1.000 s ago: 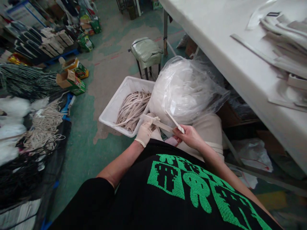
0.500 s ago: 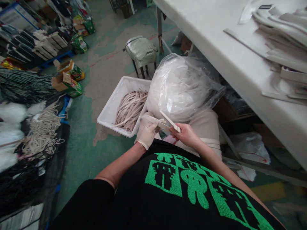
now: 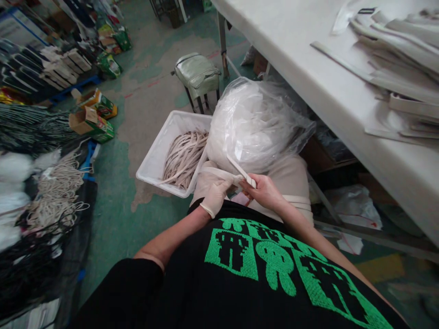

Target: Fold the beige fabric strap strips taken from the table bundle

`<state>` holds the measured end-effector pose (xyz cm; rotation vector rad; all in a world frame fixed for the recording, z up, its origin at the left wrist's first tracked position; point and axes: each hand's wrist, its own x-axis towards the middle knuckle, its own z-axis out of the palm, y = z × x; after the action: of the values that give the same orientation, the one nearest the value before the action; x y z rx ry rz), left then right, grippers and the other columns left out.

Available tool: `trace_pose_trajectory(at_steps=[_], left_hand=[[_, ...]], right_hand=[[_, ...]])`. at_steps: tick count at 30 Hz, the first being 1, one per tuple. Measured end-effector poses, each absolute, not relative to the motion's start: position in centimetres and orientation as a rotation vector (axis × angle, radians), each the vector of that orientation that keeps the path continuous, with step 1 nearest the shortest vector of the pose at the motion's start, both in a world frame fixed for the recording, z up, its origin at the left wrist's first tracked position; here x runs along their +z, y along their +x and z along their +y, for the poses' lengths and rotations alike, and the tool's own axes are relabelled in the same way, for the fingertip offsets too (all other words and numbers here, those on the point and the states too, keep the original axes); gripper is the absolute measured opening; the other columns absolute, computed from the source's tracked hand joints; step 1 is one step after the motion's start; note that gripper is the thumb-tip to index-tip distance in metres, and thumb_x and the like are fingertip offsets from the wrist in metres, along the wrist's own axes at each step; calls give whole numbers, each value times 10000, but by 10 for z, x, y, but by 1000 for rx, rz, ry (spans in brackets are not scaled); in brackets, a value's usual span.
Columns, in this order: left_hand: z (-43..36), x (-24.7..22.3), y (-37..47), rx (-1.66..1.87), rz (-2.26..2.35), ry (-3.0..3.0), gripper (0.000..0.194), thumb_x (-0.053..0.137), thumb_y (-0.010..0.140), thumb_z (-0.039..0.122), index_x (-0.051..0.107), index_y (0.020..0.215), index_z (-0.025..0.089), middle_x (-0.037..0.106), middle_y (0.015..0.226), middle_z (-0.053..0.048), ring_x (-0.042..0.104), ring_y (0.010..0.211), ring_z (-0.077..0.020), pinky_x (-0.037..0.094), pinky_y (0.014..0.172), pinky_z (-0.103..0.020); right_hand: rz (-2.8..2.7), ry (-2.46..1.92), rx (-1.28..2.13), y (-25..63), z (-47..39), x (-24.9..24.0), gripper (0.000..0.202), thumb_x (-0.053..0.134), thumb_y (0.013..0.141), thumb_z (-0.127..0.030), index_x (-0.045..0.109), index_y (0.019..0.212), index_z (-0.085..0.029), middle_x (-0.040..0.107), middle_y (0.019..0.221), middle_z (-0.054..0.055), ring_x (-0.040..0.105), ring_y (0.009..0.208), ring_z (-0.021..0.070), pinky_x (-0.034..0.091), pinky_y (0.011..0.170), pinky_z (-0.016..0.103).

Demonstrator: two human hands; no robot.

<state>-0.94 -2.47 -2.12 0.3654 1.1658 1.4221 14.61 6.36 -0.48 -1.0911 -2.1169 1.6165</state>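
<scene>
A pale flat strap (image 3: 240, 169) runs between my hands above my lap, with one length sticking up past my right fingers. My left hand (image 3: 216, 196), in a thin whitish glove, is closed on the strap close to my right hand. Bare and curled, my right hand (image 3: 263, 189) grips the strap beside its fingertips. Both sets of fingertips are partly hidden where they meet. Just beyond them sits a big clear plastic bag (image 3: 254, 119) full of whitish material. To its left, a white plastic bin (image 3: 154, 157) holds a heap of beige straps (image 3: 187, 157).
A white table (image 3: 302, 68) on the right bears a pile of pale strips (image 3: 398, 55). Behind the bin stands a covered stool (image 3: 197, 75). Cord bundles (image 3: 56, 187) and open cartons (image 3: 91, 123) lie along the left.
My left hand has slid right and slightly down, closer to my right hand. My right hand stays nearly still on the strap. The whole view has shifted slightly.
</scene>
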Motion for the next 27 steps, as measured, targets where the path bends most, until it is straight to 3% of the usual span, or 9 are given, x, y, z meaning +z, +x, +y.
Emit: trace_pose_trajectory(at_steps=[3,7,10,12,16,20,24,27], left_hand=[[-25,-18,-2,1394,1250,441,343,817,697,486,765,820,170,781,874,-72,706,1014,-283,541,964,-420],[-25,-2,-12,1461,1205,348,328,780,725,449,734,854,151,782,926,-102,706,1054,-313,527,995,-462],[-26,6,-19,1486,1152,249,288,763,734,390,691,870,147,775,918,-114,712,1054,-332,530,978,-491],[-25,6,-21,1507,1132,195,270,753,740,347,676,908,150,771,943,-110,706,1068,-330,529,976,-492],[-23,6,-16,1486,1102,142,256,761,728,313,674,905,150,760,956,-100,698,1077,-317,539,964,-468],[-24,15,-3,1409,1087,298,247,783,720,343,709,873,164,766,973,-97,690,1083,-325,547,943,-453],[-28,10,-2,1307,1049,328,299,765,759,416,745,924,168,777,968,-103,697,1054,-323,541,927,-437],[-31,-15,-11,1072,928,111,564,585,864,634,738,974,101,768,929,-164,715,995,-328,549,879,-438]], right_hand=[[-2068,-1071,1614,141,65,-3,429,575,868,-577,592,684,-191,620,545,9,571,467,140,417,449,233],[-1796,-1120,1583,149,74,-8,424,568,861,-578,661,771,-174,678,631,35,600,518,157,472,481,261],[-1806,-973,1486,156,74,-8,310,643,847,-480,723,895,-185,767,882,80,707,784,216,572,715,339],[-1901,-791,1416,158,68,-4,232,689,833,-402,740,953,-210,763,1098,94,709,992,246,556,890,392],[-1992,-588,1343,154,55,9,163,696,844,-324,743,970,-231,709,1274,108,688,1109,257,542,936,403],[-2030,-572,1327,147,55,10,121,662,867,-308,734,919,-226,737,1212,104,714,1012,243,545,868,361],[-2133,-745,1309,143,60,1,204,625,879,-398,726,879,-221,767,875,66,692,744,204,512,701,294],[-2199,-863,1200,145,62,-1,249,588,876,-418,706,800,-212,702,694,43,622,613,176,456,619,273]])
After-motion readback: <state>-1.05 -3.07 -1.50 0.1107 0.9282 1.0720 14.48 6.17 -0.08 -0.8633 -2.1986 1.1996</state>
